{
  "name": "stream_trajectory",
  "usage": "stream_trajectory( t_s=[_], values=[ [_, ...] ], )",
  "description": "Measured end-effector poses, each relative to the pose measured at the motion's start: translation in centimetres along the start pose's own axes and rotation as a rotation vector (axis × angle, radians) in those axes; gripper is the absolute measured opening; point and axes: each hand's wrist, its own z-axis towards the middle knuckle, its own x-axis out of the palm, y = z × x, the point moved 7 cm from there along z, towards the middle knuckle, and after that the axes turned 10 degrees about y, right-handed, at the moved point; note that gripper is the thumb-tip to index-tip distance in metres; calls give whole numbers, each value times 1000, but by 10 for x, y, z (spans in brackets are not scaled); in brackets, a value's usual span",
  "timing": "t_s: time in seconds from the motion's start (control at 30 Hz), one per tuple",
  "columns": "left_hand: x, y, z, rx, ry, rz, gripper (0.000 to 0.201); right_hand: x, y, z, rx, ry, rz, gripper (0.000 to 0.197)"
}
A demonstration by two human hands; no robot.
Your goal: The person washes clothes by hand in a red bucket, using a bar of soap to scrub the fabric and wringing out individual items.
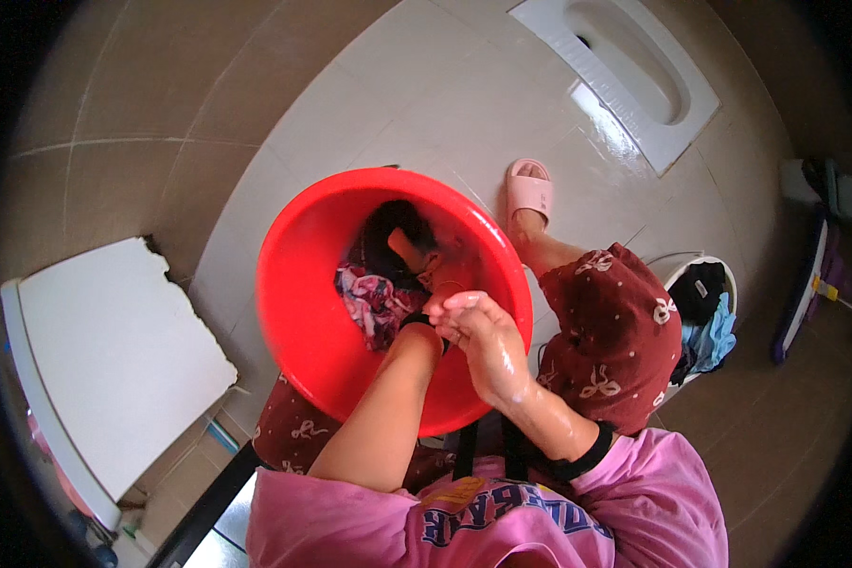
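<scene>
Red basin [298, 312] holding soaking clothes [374, 303]; left hand [417, 327] sinking in, grip hidden; right hand [483, 341] hovering wet, loosely curled, empty; scrubbing best kept low, avoiding splashes.

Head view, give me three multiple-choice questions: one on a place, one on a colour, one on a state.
1. Where is the round red plastic basin?
A. between the person's knees
B. on the white board
C. beside the slipper's toe

2. What colour is the slipper?
A. blue
B. pink
C. black

3. How does the right hand look?
A. dry
B. gloved
C. wet and bare

Answers: 1 A, the dark red trouser legs flank it. 2 B, it is pale pink. 3 C, the skin glistens, while the left hand reaches into the basin's wet clothes.
</scene>
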Motion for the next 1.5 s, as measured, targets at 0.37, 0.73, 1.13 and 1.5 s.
stream_trajectory(
  t_s=[0.37,0.73,1.13,1.5],
  values=[
    [-86,-43,-97,458,-48,-1,33,-30,-21,17,-98,-263,-114,36],
    [-157,-74,-343,815,-569,-427,27,14,-71,57,-17,257,334,43],
    [-156,9,-261,276,-766,-492,17,1,-105,49,211,62,147,25],
    [-138,16,-163,135,-473,-897,33,-28,-77,50,30,-246,153,13]
  ],
)
